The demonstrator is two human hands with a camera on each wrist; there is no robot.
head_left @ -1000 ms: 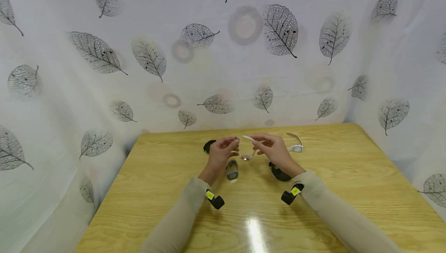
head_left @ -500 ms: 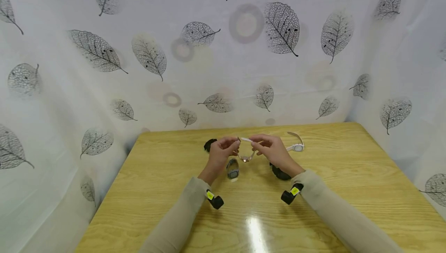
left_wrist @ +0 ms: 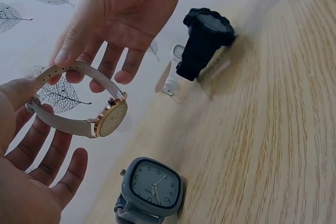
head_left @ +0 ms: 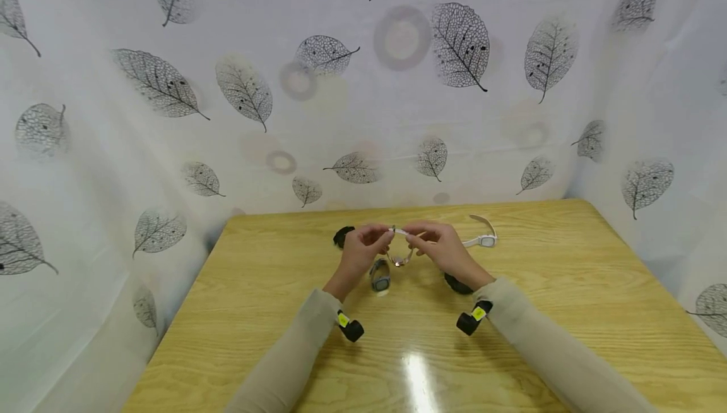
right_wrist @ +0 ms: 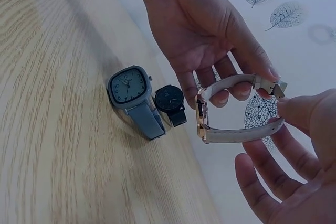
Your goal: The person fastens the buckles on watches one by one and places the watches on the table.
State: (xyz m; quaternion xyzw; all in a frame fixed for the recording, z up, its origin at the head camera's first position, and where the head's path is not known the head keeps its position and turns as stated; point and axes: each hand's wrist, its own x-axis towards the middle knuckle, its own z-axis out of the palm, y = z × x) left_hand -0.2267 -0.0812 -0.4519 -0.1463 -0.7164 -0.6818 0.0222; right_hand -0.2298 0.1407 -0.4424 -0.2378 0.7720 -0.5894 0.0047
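Note:
A wristwatch (left_wrist: 113, 119) with a rose-gold case and a pale strap hangs dial-down between both hands above the table. My left hand (head_left: 359, 253) pinches the buckle end of its strap; the metal buckle (right_wrist: 278, 89) shows at those fingertips in the right wrist view. With thumb and fingers, my right hand (head_left: 444, 249) holds the other strap end, which has a row of holes. The two strap ends meet at the buckle, so the strap forms a loop. Below, near the left hand, a grey square-faced watch (left_wrist: 155, 188) stands on its strap.
A black round watch (right_wrist: 169, 98) lies beyond the left hand. Under the right forearm is a bulky black watch (left_wrist: 206, 40), partly hidden in the head view. A white watch (head_left: 486, 240) lies at the back right of the wooden table (head_left: 255, 312). Behind hangs a leaf-print curtain (head_left: 363, 116).
The right hand has shifted slightly left, bringing the pale strap tip across the gap to the buckle in the left hand. The other watches stay where they were.

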